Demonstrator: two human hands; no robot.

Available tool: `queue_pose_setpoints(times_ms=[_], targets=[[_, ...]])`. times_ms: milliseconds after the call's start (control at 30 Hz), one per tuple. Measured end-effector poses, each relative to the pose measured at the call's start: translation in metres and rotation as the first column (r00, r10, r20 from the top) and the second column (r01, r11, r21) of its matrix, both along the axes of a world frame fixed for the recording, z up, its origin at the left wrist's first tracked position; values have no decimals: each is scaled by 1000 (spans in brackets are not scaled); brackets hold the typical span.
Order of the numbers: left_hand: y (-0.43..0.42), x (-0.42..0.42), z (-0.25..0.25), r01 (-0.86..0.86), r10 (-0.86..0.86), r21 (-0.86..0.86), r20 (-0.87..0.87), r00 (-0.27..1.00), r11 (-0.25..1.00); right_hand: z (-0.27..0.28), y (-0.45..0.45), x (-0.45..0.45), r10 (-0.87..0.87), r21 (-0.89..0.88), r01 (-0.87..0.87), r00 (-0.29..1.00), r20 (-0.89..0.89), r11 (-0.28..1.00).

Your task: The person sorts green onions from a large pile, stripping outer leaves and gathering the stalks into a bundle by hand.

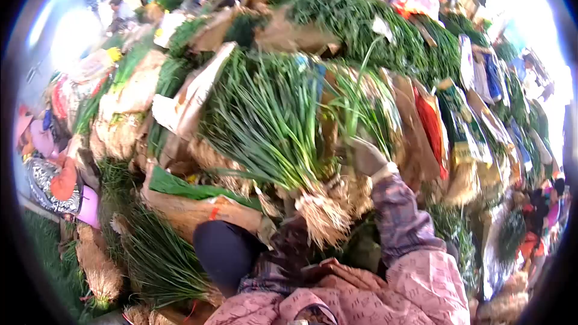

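Observation:
A large bunch of green onions [274, 117] slants across the middle, its pale roots [324, 218] hanging over my lap. My left sleeve [286, 256] runs up behind those roots. My left hand is mostly hidden there, closed under the bunch's root end as far as I can see. My right hand [368, 157], in a greyish glove, is to the right of the bunch. Its fingers are closed around a few loose green onion stalks [355, 105] that stand up above it. More green onions [379, 108] lie just behind that hand.
Brown paper-wrapped bundles [412, 126] of green onions lie on the right, with further heaps [373, 24] behind. A wrapper [192, 207] with a green strip lies by my dark knee [226, 256]. Another bunch [162, 253] is at lower left. A person [60, 183] sits at far left.

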State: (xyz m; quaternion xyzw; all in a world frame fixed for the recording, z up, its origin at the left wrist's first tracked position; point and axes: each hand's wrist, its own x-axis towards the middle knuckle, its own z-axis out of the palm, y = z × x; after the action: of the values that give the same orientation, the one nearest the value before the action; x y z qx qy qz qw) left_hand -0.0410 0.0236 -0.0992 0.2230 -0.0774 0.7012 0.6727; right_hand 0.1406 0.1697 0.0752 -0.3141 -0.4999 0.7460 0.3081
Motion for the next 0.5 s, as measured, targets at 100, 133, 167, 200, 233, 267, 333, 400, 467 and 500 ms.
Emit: queue_pose_setpoints(times_ms=[100,133,167,200,233,267,333,400,467,500], targets=[[-2,-2,7,2,-2,-22,6,1000,1000,-7,-37,-30,-28,-166,41,996,83,985],[-3,0,8,-3,3,-29,3,1000,1000,-16,-36,-32,-8,-190,19,998,56,982],[-4,0,9,-9,9,-34,-1,1000,999,-23,-33,-33,13,-210,-6,999,30,978],[-5,-1,9,-9,9,-40,-4,1000,999,-30,-31,-32,-49,-211,57,998,46,976],[-7,0,7,-14,13,-46,-5,1000,999,-30,-33,-33,-109,-213,120,992,64,970],[-7,1,5,-18,17,-52,-4,1000,998,-28,-33,-32,-168,-213,182,982,84,960],[-7,2,3,-25,25,-59,-8,1000,998,-16,-32,-24,-376,299,250,768,517,921],[-6,2,-1,-25,25,-63,-9,1000,998,16,-42,-28,-664,726,66,467,583,684],[-6,0,-8,-20,20,-66,-10,1000,998,29,-46,-40,-525,668,-163,496,692,726],[-6,-2,-13,-20,19,-70,-17,1000,997,31,-44,-47,-453,627,-270,495,741,731]])
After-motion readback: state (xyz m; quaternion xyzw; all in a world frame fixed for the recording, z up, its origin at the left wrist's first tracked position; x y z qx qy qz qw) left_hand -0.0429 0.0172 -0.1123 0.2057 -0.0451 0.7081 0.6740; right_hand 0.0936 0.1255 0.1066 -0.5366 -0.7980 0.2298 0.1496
